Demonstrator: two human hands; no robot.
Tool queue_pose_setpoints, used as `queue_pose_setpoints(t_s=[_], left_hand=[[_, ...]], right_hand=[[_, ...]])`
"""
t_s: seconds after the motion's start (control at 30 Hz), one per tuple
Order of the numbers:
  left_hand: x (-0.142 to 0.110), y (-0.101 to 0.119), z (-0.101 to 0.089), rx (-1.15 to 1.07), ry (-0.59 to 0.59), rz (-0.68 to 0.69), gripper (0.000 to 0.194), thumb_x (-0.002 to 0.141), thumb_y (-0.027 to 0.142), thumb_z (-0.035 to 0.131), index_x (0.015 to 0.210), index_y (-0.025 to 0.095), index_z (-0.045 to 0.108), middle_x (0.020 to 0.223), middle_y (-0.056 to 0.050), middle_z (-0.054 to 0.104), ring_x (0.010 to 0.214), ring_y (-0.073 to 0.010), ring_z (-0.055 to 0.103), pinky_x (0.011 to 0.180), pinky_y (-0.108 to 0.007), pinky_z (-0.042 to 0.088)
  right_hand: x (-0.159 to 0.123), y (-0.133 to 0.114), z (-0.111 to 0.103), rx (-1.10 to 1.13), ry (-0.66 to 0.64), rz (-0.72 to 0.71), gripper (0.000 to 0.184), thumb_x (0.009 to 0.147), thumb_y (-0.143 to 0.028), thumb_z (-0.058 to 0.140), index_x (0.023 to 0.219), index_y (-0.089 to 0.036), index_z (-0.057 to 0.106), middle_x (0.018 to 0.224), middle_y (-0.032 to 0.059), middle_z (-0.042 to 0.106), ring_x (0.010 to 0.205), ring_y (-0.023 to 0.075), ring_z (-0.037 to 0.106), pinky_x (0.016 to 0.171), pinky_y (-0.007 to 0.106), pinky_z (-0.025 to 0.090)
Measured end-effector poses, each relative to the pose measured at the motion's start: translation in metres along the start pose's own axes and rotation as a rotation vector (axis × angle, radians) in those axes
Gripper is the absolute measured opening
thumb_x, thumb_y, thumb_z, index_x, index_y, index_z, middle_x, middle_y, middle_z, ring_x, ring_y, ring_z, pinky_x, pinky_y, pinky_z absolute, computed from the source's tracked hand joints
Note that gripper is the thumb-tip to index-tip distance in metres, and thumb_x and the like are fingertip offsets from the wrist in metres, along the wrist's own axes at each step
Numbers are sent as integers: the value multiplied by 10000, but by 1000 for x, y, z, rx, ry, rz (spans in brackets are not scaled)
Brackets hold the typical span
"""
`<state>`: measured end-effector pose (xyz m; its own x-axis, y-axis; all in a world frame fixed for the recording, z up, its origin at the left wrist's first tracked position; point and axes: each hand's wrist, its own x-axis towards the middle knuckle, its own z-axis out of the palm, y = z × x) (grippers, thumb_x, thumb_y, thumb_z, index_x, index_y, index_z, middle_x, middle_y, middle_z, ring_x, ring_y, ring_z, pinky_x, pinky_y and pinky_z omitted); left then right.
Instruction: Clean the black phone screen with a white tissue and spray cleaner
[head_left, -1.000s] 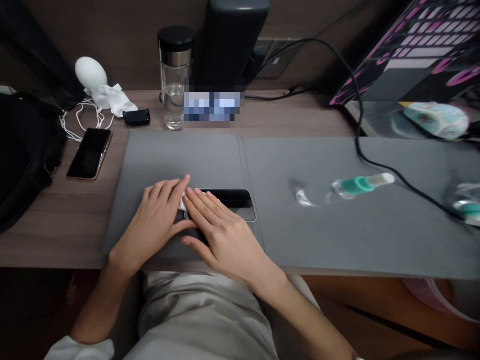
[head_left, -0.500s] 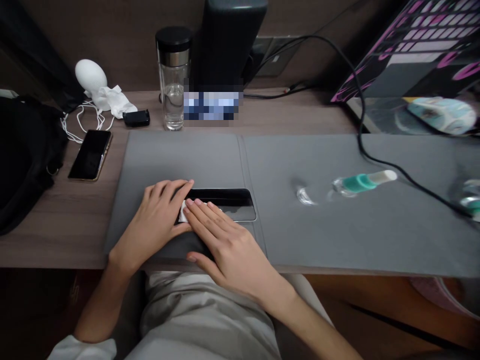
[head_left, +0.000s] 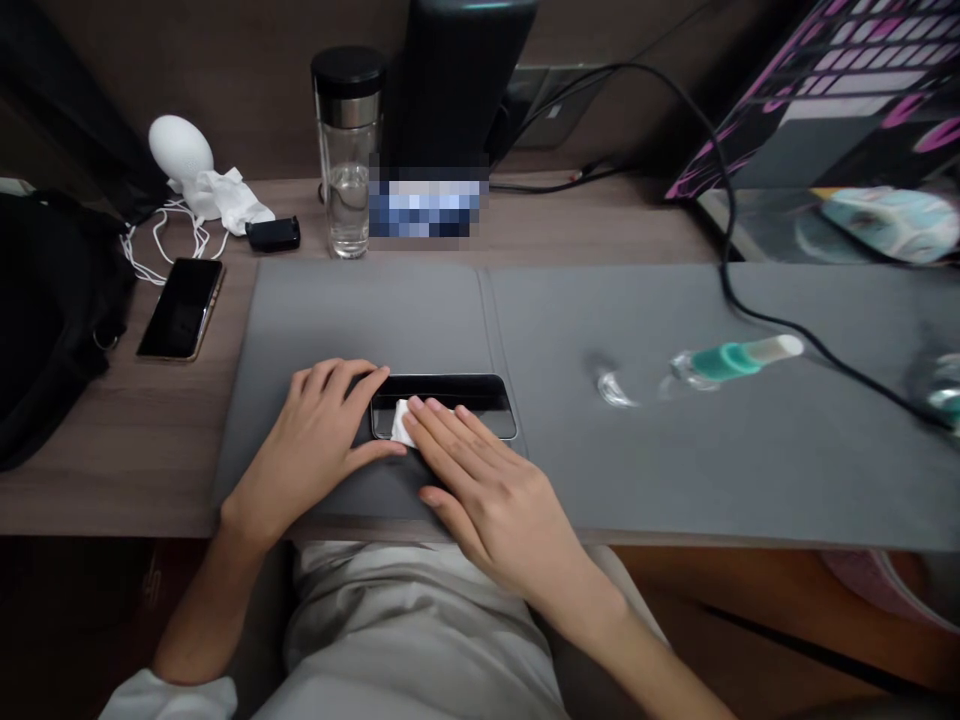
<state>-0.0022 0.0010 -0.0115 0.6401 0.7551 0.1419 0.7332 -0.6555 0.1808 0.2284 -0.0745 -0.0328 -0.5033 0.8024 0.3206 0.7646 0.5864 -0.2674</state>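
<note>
A smartphone (head_left: pixel 480 392) with a dark, glossy screen lies flat on the grey desk mat (head_left: pixel 637 470), its long side running left to right. My left hand (head_left: pixel 319 440) holds its left end, index finger at the far edge and thumb at the near edge. Under the fingertips of my right hand (head_left: pixel 495 490), a folded white tissue (head_left: pixel 400 425) is pressed onto the screen. The fingers of that hand are stretched out and close together, covering part of the tissue and the phone's near edge. The right thumb is apart, over the mat.
On the mat's right are a small teal bottle with a white end (head_left: pixel 739 358), a clear piece (head_left: pixel 616 388) and a black cable (head_left: pixel 817 350). Behind stands a glass water bottle (head_left: pixel 349 160). Another phone (head_left: pixel 181 308) and a black bag (head_left: pixel 52 330) are left.
My right hand and the tissue have slid to the right along the screen, uncovering the phone's left end. My left hand has stayed at that end.
</note>
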Motion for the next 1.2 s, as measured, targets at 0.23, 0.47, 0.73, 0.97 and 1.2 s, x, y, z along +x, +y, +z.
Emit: queue_pose_setpoints(t_s=[0.23,0.47,0.73,0.97,1.2], left_hand=[[0,2,-1,16,3,6,710,1026,662,549,1530,163,515,1488,-172,606,1351,-342,548,1097,-483,428],[1,1,-1,20,1,1,708,1017,636,567,1521,140,515,1496,-168,597,1362,-329,538,1112,-472,417],[1,2,-1,-2,8,-15,670,1010,607,620,1503,162,528,1490,-152,604,1354,-320,545,1099,-467,426],[1,1,1,1,23,-17,679,997,613,641,1498,168,536,1479,-150,611,1337,-318,554,1082,-452,431],[1,0,2,-12,28,-23,672,1002,623,629,1496,176,541,1474,-145,616,1340,-316,554,1087,-455,434]], right_hand=[[-14,13,-6,-35,21,75,696,1123,-280,412,1737,-229,91,1695,100,434,1562,269,441,1272,556,446],[-23,15,-3,-119,91,169,710,1114,-264,455,1739,-224,121,1676,120,473,1547,286,469,1258,558,466],[-9,32,0,-67,123,238,639,1126,-283,446,1725,-248,228,1662,104,491,1533,279,488,1278,553,439],[-2,40,0,-68,130,262,553,1133,-334,435,1667,-194,399,1641,109,521,1526,270,499,1275,495,446],[-6,33,-2,-154,133,206,636,1115,-356,488,1699,-171,317,1643,144,515,1518,303,512,1238,528,493]])
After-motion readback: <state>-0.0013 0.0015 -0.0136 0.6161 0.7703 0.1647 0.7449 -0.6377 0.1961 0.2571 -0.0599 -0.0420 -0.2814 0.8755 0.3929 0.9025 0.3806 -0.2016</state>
